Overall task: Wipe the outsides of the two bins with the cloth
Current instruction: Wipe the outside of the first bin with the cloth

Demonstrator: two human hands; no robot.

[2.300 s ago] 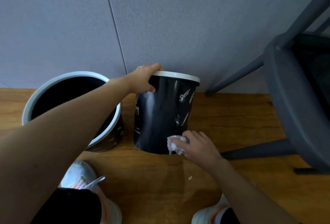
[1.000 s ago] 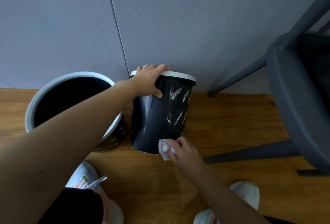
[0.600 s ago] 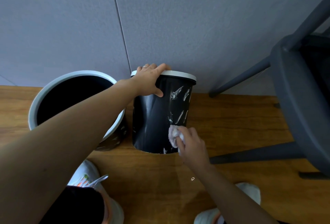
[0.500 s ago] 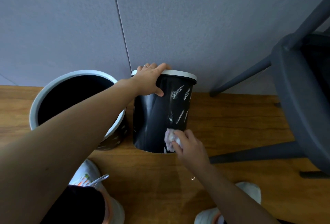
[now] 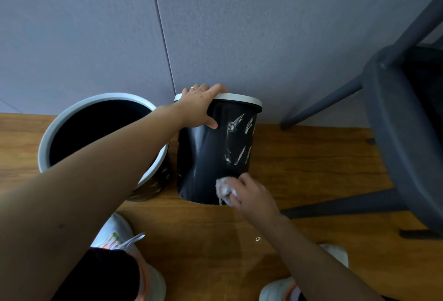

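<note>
Two black bins with pale rims stand on the wooden floor against a grey wall. The right bin (image 5: pixel 206 156) is tipped away from me and carries white leaf marks on its side. My left hand (image 5: pixel 200 106) grips its rim at the top left. My right hand (image 5: pixel 249 192) presses a crumpled white cloth (image 5: pixel 223 190) against the lower right of that bin's outer wall, close to the base. The left bin (image 5: pixel 153 180) stands upright beside it, its dark inside showing; my left forearm crosses over its rim.
A dark grey chair (image 5: pixel 393 137) fills the right side, its legs (image 5: pixel 335 204) reaching toward the right bin's base. My pale shoes (image 5: pixel 124 248) are on the floor below the bins. A small shiny speck (image 5: pixel 257 238) lies on the wood.
My right hand has rubbed the cloth back and forth along the right bin's lower wall, up a little and now down near the base. My left hand stays on the rim.
</note>
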